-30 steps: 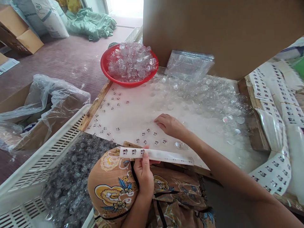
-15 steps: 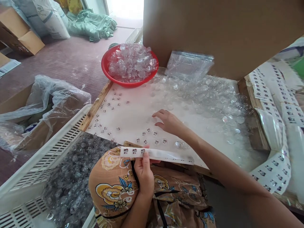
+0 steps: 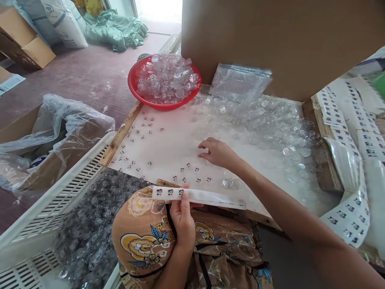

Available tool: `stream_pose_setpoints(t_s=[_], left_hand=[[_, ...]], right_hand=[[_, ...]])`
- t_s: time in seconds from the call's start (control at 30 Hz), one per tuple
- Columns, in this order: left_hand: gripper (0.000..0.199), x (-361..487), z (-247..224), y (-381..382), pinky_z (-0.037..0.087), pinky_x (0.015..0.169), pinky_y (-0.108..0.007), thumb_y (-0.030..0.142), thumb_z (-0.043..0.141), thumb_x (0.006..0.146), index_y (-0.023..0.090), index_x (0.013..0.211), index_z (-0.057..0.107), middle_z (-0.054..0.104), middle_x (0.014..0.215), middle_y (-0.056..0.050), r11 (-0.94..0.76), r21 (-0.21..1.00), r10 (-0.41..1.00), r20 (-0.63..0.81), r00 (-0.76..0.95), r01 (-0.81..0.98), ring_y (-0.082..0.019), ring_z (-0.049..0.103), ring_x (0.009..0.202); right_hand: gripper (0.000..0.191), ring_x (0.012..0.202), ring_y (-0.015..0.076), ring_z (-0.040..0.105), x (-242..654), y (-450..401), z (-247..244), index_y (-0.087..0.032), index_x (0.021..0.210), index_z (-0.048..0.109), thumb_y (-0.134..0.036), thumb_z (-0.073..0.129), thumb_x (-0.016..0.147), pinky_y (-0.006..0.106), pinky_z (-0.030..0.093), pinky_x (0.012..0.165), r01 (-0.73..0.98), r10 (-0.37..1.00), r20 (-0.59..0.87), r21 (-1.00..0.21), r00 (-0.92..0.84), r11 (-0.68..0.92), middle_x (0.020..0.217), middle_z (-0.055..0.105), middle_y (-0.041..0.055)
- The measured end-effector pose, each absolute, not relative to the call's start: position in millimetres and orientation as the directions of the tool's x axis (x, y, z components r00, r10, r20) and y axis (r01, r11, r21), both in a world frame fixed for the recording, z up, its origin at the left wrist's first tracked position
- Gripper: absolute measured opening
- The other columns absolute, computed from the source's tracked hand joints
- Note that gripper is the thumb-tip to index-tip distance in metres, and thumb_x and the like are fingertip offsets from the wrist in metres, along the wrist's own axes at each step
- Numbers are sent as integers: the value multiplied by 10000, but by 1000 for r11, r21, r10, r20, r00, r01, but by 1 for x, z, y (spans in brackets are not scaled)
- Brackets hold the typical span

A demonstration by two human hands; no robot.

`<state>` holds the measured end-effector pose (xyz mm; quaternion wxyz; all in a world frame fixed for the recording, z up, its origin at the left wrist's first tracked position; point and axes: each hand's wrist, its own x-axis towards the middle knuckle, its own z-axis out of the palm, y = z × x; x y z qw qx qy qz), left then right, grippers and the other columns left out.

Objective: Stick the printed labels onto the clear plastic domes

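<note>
My left hand is closed on a white sticker strip, thumb on top, above my lap. Three small panda-like stickers show at the strip's left end; the right part is mostly bare. My right hand hovers over the white tabletop, fingers curved with a gap between thumb and forefinger and nothing visible between them. Nearer to me, several clear discs with panda stickers lie on the white surface. Two plain clear discs lie below my right wrist. More stickered discs are scattered at the left.
A red basin heaped with clear discs stands at the back left. Loose clear discs cover the back right. Sticker sheets hang along the right edge. A white crate with many discs sits at lower left, beside a plastic-lined box.
My right hand has moved slightly to the right, and its fingers have drawn closer together. My left hand keeps the sticker strip in nearly the same place.
</note>
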<state>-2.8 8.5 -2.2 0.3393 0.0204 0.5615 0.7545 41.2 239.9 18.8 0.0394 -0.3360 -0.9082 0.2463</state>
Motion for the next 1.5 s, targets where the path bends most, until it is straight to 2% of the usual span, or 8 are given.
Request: stream_pose_setpoints(t_s=[0.17,0.27,0.5,0.8,0.93,1.17,1.3,1.5], left_hand=[[427,-3,-5,7,562,551,-238,507,687,817,140,1027,744,701,890,-70,-107,876,526,-352,-774,-471,-145,628,666],[444,-3,-5,7,571,591,-255,531,687,805,141,1010,748,711,922,-77,-91,883,504,-358,-786,-461,-149,635,676],[428,-3,-3,7,553,538,-230,498,678,828,134,1046,735,694,887,-72,-114,873,542,-346,-766,-474,-140,620,646],[407,-3,-1,7,551,508,-226,490,679,829,136,1021,736,696,852,-66,-130,866,560,-337,-757,-482,-150,642,637],[416,-3,-1,7,555,512,-230,486,673,835,136,1052,729,697,867,-72,-116,872,552,-342,-761,-476,-156,648,651],[427,-3,-2,7,562,525,-240,494,672,833,135,1059,727,699,882,-78,-107,872,554,-347,-757,-478,-156,647,653],[418,-2,-4,8,562,528,-240,490,666,841,136,1055,724,698,931,-87,-104,874,553,-346,-758,-475,-160,650,686],[405,-2,-5,7,556,530,-238,479,664,848,126,1037,725,693,849,-66,-106,875,554,-343,-759,-473,-144,641,616]], right_hand=[[404,981,220,622,15,231,17,-219,1208,630,-87,657,827,336,478,844,413,463,8,-439,-886,798,1201,617,104],[369,1037,243,595,2,228,11,-214,1155,663,-38,611,835,362,482,871,322,366,21,-427,-930,845,1169,620,123],[238,785,159,639,8,236,6,-166,1096,626,-139,559,869,329,518,780,355,502,53,-643,-863,679,1049,653,104],[259,880,186,663,20,255,-12,-200,998,640,-179,679,742,343,547,796,346,634,10,-831,-773,435,1002,713,63],[279,876,200,642,38,263,-13,-202,993,648,-173,709,722,350,532,779,431,665,-5,-765,-747,479,1003,704,63],[261,1055,286,576,54,256,2,-213,1049,652,-178,694,793,449,463,911,483,610,120,-500,-784,719,1085,660,102],[301,1057,277,571,35,243,8,-202,1143,640,-201,675,845,424,450,934,425,534,135,-459,-835,781,1126,650,116],[192,963,242,614,8,233,8,-157,1054,683,-140,576,896,353,464,863,461,512,15,-413,-859,785,1086,659,138]])
